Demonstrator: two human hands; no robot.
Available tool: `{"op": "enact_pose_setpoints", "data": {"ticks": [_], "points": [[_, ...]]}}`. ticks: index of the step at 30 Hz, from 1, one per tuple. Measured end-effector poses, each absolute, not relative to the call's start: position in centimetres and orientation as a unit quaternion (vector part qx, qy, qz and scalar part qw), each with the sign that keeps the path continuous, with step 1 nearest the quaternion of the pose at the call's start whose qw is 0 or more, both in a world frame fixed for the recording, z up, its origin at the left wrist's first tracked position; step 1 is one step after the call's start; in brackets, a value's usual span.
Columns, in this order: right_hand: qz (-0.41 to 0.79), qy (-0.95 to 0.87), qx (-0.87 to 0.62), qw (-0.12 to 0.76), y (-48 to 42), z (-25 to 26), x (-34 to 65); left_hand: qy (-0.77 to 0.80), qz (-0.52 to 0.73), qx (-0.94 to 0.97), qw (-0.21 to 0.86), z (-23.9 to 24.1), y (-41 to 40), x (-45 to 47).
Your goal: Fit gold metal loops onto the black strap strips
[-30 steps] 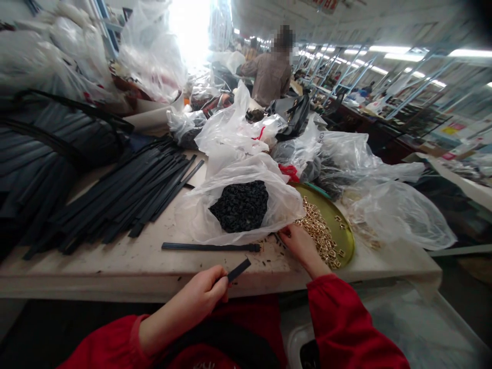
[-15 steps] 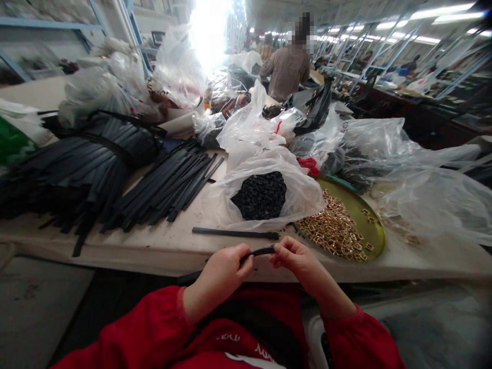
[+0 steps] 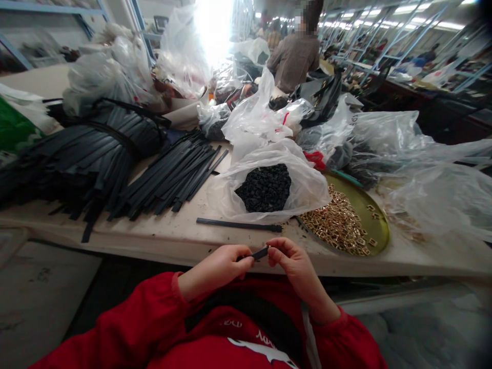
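My left hand (image 3: pixel 226 264) is closed around a black strap (image 3: pixel 260 253), with a short length of it showing beyond the thumb. My right hand (image 3: pixel 288 256) pinches the strap's free end. A small bright glint shows at those fingertips, too small to make out. Both hands are at the table's front edge, above my lap. Just beyond them, a finished-looking black strap (image 3: pixel 238 224) lies flat on the table. Behind it an open plastic bag (image 3: pixel 307 192) holds many small black loops (image 3: pixel 265 188). To the right, a round gold tray (image 3: pixel 378 225) carries a heap of small gold buckles (image 3: pixel 338 223).
A loose pile of black straps (image 3: pixel 172 174) and a larger tied bundle (image 3: pixel 84 154) lie on the left of the table (image 3: pixel 154 230). Filled plastic bags (image 3: pixel 384 133) crowd the back and right. A person (image 3: pixel 294 61) stands beyond the table.
The strap between my hands now tilts up toward the right, and less of it shows. My hands have come slightly closer together. The view has shifted a little.
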State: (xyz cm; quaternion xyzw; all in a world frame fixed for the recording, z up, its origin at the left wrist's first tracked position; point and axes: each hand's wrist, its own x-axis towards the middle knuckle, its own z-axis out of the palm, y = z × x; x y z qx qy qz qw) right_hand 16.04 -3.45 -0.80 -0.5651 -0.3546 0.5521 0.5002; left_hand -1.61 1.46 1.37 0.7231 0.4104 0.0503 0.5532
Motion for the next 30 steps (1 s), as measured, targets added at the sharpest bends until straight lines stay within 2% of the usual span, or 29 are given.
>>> {"op": "enact_pose_setpoints", "data": {"ticks": [5,10,17,23,30], "points": [[0.596,-0.311,-0.55,0.496,-3.9,-1.8,15.7,0.393,0.03,0.721,0.57,1.4,2.3,-2.5],[0.675,-0.252,-0.495,0.485,-4.1,-1.7,15.0,0.388,0.029,0.748,0.538,1.3,2.6,-2.9],[0.614,-0.316,-0.534,0.488,-4.1,-1.5,13.4,0.38,0.112,0.768,0.503,1.5,1.7,-1.9],[0.533,-0.29,-0.553,0.571,-4.4,-1.9,11.6,0.392,0.153,0.688,0.591,1.3,1.0,-1.6],[0.581,-0.293,-0.528,0.546,-5.3,-1.9,11.7,0.379,0.132,0.6,0.692,1.1,0.6,-2.0]]}}
